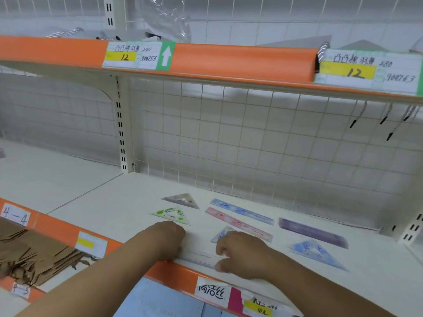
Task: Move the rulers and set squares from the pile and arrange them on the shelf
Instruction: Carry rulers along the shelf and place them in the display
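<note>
- Holding a clear ruler (201,260) at both ends, you have it lying flat along the front lip of the white shelf (103,202), just above the orange edge strip (180,274).
- Your left hand (168,239) is curled knuckles-up, its fingertips down on the ruler's left end.
- Your right hand (238,252) pinches the right end between the thumb, nearest you, and the bent fingers on the far side.
- The ruler is see-through with faint printed marks, so pale that it nearly blends into the shelf.
- Behind your left hand lies a green-patterned set square (170,215), and beyond that a grey set square (182,200), the two close but apart.
- At centre, a blue ruler (241,211) and a pink ruler (238,224) lie side by side, slanting toward the right.
- A small blue set square (220,234) shows just past your right hand, partly hidden by it.
- Further right are a purple ruler (312,232) and, nearer the front, a larger blue set square (318,253).
- A wire grid (229,133) backs the shelf; handwritten price labels (135,56) sit on the orange shelf edge overhead.
- Brown paper bags (34,248) lie on a lower shelf at far left.
</note>
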A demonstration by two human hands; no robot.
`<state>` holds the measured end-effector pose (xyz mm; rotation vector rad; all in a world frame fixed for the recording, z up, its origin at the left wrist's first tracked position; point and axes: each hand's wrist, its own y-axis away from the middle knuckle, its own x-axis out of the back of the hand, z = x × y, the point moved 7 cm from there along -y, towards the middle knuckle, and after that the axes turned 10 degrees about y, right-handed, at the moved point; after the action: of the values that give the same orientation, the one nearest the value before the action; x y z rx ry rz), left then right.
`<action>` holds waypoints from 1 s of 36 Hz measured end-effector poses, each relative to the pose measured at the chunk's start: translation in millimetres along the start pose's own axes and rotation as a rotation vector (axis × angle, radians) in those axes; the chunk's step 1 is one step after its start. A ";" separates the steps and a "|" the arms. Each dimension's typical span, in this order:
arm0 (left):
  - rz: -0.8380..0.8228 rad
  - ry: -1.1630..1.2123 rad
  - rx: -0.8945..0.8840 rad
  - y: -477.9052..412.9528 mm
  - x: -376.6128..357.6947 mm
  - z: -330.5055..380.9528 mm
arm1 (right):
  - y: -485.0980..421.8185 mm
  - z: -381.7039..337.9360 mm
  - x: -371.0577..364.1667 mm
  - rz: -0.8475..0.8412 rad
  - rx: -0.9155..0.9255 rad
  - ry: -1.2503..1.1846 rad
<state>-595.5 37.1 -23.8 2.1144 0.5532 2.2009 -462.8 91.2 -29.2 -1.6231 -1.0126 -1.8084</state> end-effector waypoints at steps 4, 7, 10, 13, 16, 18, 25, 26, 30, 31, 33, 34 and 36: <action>-0.009 -0.012 -0.011 -1.4 0.3 0.1 | -3.6 -8.6 -3.7 -0.027 -0.020 0.082; -0.010 -0.032 -0.020 -1.0 1.1 1.5 | -5.0 -8.4 -6.0 -0.041 -0.033 0.070; -0.004 -0.043 -0.030 0.2 2.4 2.6 | -4.5 -7.2 -6.5 -0.045 -0.038 0.053; -0.003 -0.059 -0.040 0.4 2.8 3.2 | -3.9 -7.1 -6.1 -0.044 -0.051 0.042; -0.004 -0.056 -0.041 0.4 2.5 3.0 | -4.4 -8.6 -6.3 -0.042 -0.054 0.036; -0.004 -0.048 -0.039 1.2 2.8 2.8 | -4.5 -9.6 -5.6 -0.032 -0.051 0.037; 0.008 -0.054 -0.033 2.7 3.6 3.3 | -3.6 -12.2 -2.2 -0.022 -0.025 0.131; 0.008 -0.054 -0.030 2.6 3.4 3.1 | -3.4 -13.2 -1.3 -0.015 -0.014 0.162; 0.005 -0.054 -0.025 1.1 1.8 2.3 | -3.2 -19.9 2.0 0.023 0.050 0.249; 0.005 -0.057 -0.024 0.5 1.3 2.1 | -3.3 -21.3 2.2 0.025 0.058 0.262; 0.003 -0.057 -0.020 -0.8 0.8 1.7 | -4.5 -22.8 1.5 0.023 0.067 0.279; 0.002 -0.054 -0.019 -1.4 0.5 1.3 | -5.1 -23.5 1.2 0.023 0.073 0.285; 0.002 -0.050 -0.019 -2.2 -0.1 0.7 | -5.7 -25.1 0.8 0.019 0.088 0.301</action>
<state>-595.2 39.3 -24.5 2.1549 0.5246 2.1390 -482.6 74.7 -29.9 -1.2573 -0.9210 -1.8961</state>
